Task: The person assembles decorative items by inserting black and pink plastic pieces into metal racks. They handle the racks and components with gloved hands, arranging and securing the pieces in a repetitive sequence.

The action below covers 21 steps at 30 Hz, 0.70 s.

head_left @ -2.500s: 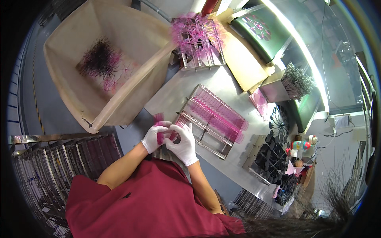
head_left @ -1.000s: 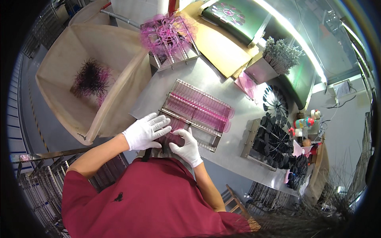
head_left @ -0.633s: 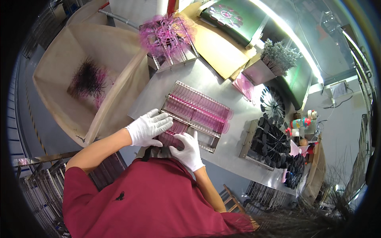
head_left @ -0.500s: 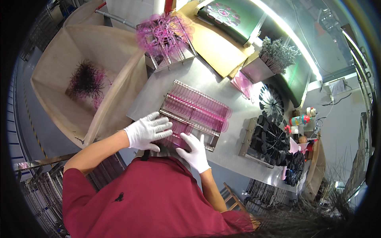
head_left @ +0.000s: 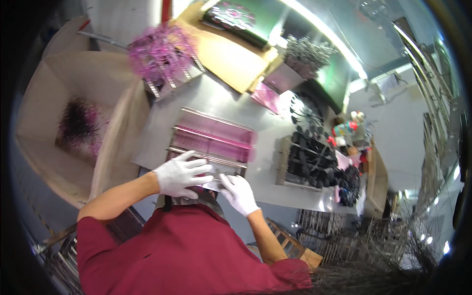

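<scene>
On the metal table (head_left: 157, 125) lies a metal rack (head_left: 216, 118) with rows of thin, clear pink pieces (head_left: 209, 142), rounded at their ends. My left hand (head_left: 182, 176), in a white glove, spreads its fingers over the rack's near left part. Opposite it, my right hand (head_left: 239, 195), gloved in white too, reaches the near right corner with fingers stretched toward the left hand. Between the hands is a blurred, shiny silver patch (head_left: 212, 184) whose kind I cannot make out. A little pink shows under the left fingers.
A large beige bin (head_left: 118, 142) with dark and pink tangled pieces stands left. Behind the rack is another rack heaped with pink loops (head_left: 162, 54). Black petal-shaped pieces (head_left: 312, 162) fill a rack on the right. A box of grey stems (head_left: 285, 76) stands at the back.
The whole view has shifted, so the table and bin appear farther left. Pink pieces seen between my hands earlier no longer show there. My right hand sits slightly lower relative to the rack.
</scene>
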Tool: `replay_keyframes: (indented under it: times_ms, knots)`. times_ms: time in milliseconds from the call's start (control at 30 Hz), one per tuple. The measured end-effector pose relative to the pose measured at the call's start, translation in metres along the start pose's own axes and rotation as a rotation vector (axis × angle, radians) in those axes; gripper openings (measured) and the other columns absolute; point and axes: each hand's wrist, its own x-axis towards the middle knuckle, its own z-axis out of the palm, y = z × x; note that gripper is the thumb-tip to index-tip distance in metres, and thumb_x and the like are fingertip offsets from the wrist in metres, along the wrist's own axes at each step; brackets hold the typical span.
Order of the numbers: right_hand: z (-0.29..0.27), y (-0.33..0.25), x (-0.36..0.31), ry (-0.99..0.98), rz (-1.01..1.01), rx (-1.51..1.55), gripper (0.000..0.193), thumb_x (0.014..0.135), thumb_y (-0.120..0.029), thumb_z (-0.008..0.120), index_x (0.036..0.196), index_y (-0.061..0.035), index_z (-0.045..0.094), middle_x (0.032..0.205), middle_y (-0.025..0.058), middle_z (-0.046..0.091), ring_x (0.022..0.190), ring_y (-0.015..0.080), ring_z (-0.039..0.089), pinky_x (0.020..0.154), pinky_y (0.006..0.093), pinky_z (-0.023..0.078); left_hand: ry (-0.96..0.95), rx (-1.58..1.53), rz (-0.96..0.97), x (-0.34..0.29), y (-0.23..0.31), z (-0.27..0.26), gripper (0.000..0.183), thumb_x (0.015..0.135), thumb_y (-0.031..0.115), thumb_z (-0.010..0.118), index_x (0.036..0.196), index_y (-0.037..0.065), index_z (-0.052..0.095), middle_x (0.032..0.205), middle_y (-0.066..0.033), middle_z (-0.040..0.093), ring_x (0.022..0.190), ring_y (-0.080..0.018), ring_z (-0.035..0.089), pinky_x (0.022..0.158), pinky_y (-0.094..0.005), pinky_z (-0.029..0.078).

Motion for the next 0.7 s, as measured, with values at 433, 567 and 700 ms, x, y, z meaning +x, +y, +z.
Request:
replay_keyframes:
  times_ms: [433, 567, 700]
  knots:
    - [-0.118, 0.105, -0.061, 0.410, 0.486, -0.185, 0.015, 0.092, -0.008, 0.067, 0.105, -0.0025, 0.074, 0.102, 0.0195, 0.073, 0.098, 0.0400, 0.069, 0.092, 0.0484, 0.056, -0.104, 0.047, -0.042, 0.025, 0.007, 0.011, 0.080, 0.075, 0.059, 0.082, 0.140, 0.017, 0.065, 0.147, -0.0085, 0.061, 0.145, -0.0308, 0.050, 0.126, -0.0546, 0.030]
    - [-0.172, 0.247, -0.141, 0.489, 0.727, -0.670, 0.016, 0.096, -0.014, 0.067, 0.105, -0.0057, 0.078, 0.103, 0.0188, 0.073, 0.094, 0.0374, 0.071, 0.085, 0.0474, 0.058, -0.100, 0.099, -0.232, 0.047, 0.014, 0.003, 0.090, 0.074, 0.060, 0.083, 0.146, 0.011, 0.062, 0.151, -0.0224, 0.055, 0.144, -0.0406, 0.050, 0.122, -0.0619, 0.034]
    - [-0.198, 0.319, -0.166, 0.088, 1.034, -0.766, 0.026, 0.095, -0.028, 0.063, 0.094, -0.0082, 0.080, 0.098, 0.0207, 0.074, 0.085, 0.0402, 0.074, 0.080, 0.0487, 0.061, 0.463, 0.007, -0.135, 0.176, 0.053, 0.024, 0.049, 0.079, 0.026, 0.078, 0.117, -0.002, 0.065, 0.120, -0.0187, 0.064, 0.114, -0.0363, 0.065, 0.099, -0.0452, 0.055]
